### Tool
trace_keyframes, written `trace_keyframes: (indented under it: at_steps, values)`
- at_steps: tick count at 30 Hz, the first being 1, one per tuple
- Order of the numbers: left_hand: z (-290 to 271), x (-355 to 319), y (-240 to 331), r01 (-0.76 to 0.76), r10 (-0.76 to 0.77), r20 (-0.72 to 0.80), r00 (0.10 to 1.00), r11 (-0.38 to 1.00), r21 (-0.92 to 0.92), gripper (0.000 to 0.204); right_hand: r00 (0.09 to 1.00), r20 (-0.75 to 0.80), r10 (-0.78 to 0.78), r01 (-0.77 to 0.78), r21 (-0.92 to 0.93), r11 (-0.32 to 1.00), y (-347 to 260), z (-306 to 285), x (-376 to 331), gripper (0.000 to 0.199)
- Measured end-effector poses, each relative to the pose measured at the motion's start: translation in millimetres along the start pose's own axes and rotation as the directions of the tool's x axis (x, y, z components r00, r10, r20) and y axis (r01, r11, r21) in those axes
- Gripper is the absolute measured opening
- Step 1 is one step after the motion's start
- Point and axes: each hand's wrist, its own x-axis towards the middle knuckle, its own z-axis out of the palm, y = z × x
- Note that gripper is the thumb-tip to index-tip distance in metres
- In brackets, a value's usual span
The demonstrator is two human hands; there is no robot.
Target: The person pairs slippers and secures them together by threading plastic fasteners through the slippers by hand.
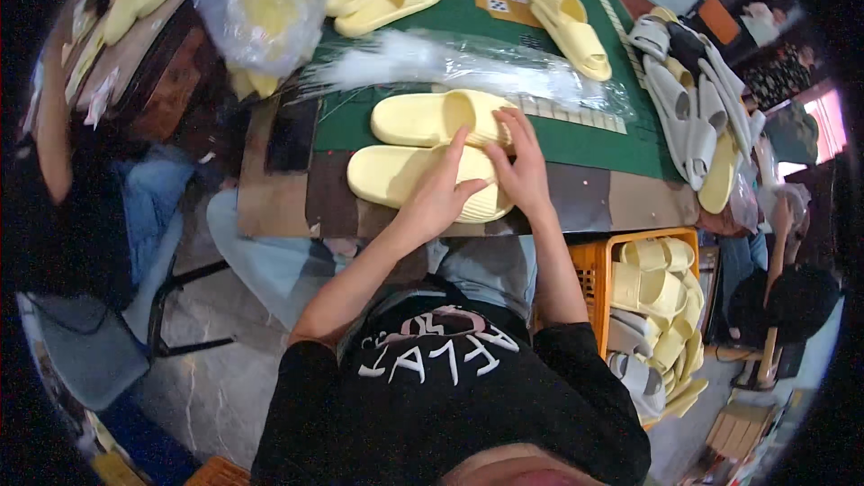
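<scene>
Two pale yellow slide slippers lie side by side on the table in front of me, toes to the right. On the nearer slipper [387,172], my left hand [438,187] rests across the strap area, fingers straight and thumb spread. My right hand [522,166] reaches over the toe end of the farther slipper [407,119], its fingers stretched out on the strap. Its thumb points toward the nearer slipper. Both hands touch the slippers without visibly wrapping round them, though the undersides of the fingers are hidden.
Clear plastic bags [432,63] lie just beyond the pair on the green mat [490,27]. More yellow slippers [396,2] sit farther back. Grey and yellow slippers [693,117] pile up at the right edge. An orange crate [589,283] of slippers stands by my right side. People sit on both sides.
</scene>
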Motion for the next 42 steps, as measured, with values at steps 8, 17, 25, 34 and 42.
trace_keyframes:
  at_steps: [8, 17, 25, 34, 42]
  values:
    - [-96, 25, -19, 0.201, -0.077, -0.413, 0.908, 0.943, 0.265, 0.018, 0.999, -0.009, 0.031, -0.031, 0.006, 1.000, 0, 3, -1, 0.039]
    - [-117, 131, -65, 0.085, 0.185, -0.299, 0.936, 0.707, 0.702, 0.020, 0.998, -0.063, -0.001, -0.002, -0.046, 0.999, 1, 9, -4, 0.036]
    - [-90, 183, -84, 0.206, -0.090, -0.243, 0.966, 0.835, 0.510, 0.040, 0.991, -0.111, -0.076, 0.063, -0.121, 0.991, 3, 6, -5, 0.037]
    - [-90, 194, -97, 0.260, -0.114, -0.326, 0.938, 0.856, 0.447, 0.018, 0.995, -0.100, -0.027, 0.020, -0.066, 0.998, 5, 10, -5, 0.040]
    - [-153, 154, -71, 0.184, 0.177, -0.331, 0.927, 0.552, 0.813, 0.018, 0.996, -0.089, -0.009, 0.005, -0.047, 0.999, 1, 9, -6, 0.039]
